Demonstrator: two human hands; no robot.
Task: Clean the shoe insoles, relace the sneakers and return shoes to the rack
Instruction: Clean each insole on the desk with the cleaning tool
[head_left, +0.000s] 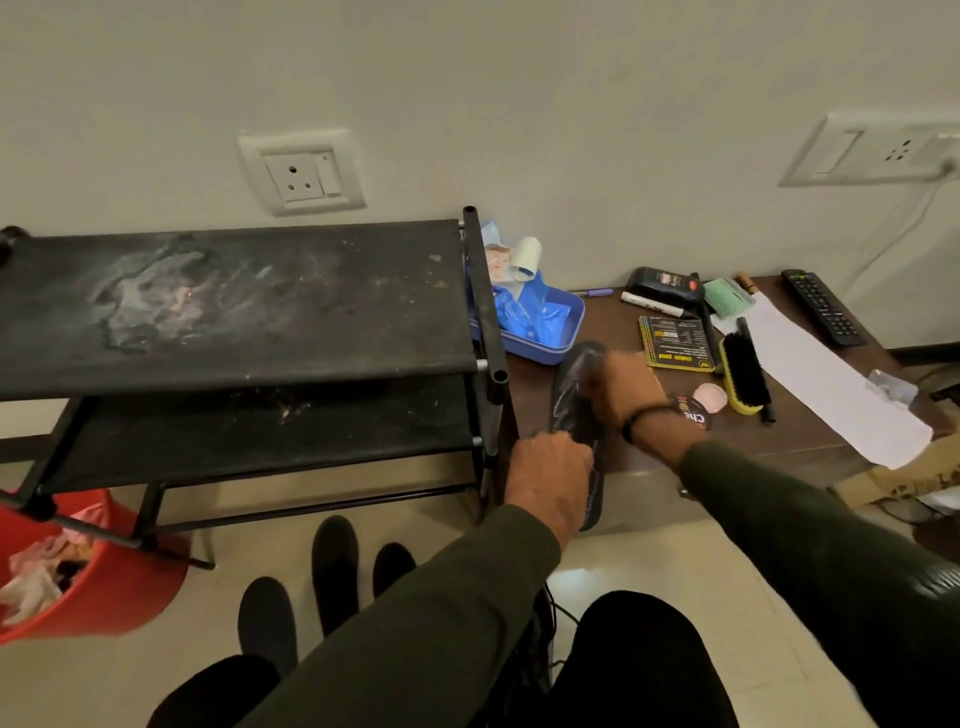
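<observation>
**Insole pinned at the heel, rubbed at the toe**

Far out to my left sits the red bucket of rags, well apart from my grip and out of play. Next along, the black shoe rack stands just beside my left hand, its corner post close to the insole's left edge, so that's the thing I could knock with a wide stroke. Down below my left forearm, three more dark insoles lie on the floor, waiting, I'd say.

Now my left hand: fingers curled and clamped on the near end of the insole, holding it firm over the table edge. The insole's long axis runs straight away from that grip, up toward the blue tray. My right hand is the nearer one to the far end and presses down on it, fingers bunched; whether they hold a cloth I cannot tell, it's blurred.

Beyond my right hand, on the brown table: a polish tin touching my wrist, the yellow-backed brush just beside it, then white paper and a remote further right. Strokes along the axis look clear; the tin hems me in sideways.
</observation>
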